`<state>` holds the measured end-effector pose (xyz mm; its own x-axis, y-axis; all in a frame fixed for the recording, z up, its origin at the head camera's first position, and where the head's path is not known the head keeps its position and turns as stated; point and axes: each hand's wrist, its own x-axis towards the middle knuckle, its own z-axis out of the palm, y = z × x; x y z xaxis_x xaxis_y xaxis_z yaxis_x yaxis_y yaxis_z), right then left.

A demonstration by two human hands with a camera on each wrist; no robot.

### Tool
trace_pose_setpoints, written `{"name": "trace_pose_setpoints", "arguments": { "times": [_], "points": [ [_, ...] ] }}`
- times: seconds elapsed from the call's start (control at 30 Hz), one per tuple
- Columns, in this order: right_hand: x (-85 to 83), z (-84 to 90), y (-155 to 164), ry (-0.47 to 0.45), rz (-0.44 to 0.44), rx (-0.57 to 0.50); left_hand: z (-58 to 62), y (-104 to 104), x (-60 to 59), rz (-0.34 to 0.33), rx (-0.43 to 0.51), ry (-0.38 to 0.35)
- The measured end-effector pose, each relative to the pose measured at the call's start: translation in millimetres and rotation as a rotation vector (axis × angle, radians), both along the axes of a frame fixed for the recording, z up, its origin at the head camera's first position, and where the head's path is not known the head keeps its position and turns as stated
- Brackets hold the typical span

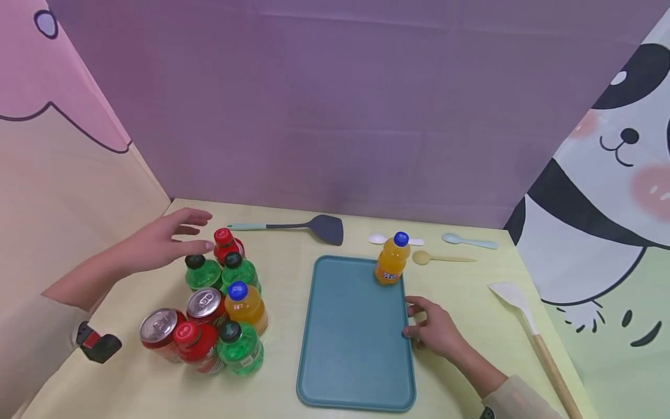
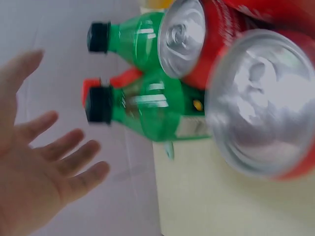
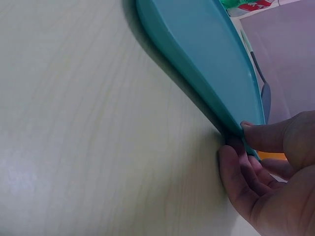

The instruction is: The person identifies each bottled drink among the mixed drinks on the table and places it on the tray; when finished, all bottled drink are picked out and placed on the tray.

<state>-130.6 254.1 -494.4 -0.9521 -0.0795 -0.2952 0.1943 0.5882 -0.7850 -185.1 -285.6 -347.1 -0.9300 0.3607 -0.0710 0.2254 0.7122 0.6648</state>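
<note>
Teal tray (image 1: 350, 343) flat on the surface (image 1: 460, 302), long axis running near to far. Right hand (image 1: 437, 331) pinching its right rim. Left hand (image 1: 157, 241) spread wide, empty, beside red-capped bottle (image 1: 226, 244), upright.

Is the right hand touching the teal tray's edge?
Touching. The right wrist view shows the right hand with thumb on top of the teal tray rim and fingers under it.

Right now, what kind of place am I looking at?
Probably a staged tabletop set, not a real kitchen: cartoon cloth backdrops wall in a pale table laid out with a tray, bottles and spoons.
</note>
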Motion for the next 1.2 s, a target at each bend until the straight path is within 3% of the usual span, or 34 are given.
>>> {"name": "trace_pose_setpoints", "arguments": {
  "times": [0.17, 0.33, 0.63, 1.2],
  "points": [
    [0.9, -1.2, -1, 0.001, -0.006, 0.017, -18.4, -21, 12.4, -0.046, 0.026, -0.088],
    [1.4, -0.9, 0, 0.005, -0.007, 0.035, -35.0, -29, 16.2, -0.066, 0.049, -0.142],
    [1.0, -1.8, 0, -0.002, -0.009, 0.040, -53.1, -30, 17.2, -0.068, 0.082, -0.138],
    [2.0, 4.4, 1, 0.029, 0.018, 0.056, -68.8, -27, 22.3, 0.176, 0.128, -0.098]
  ]
}}
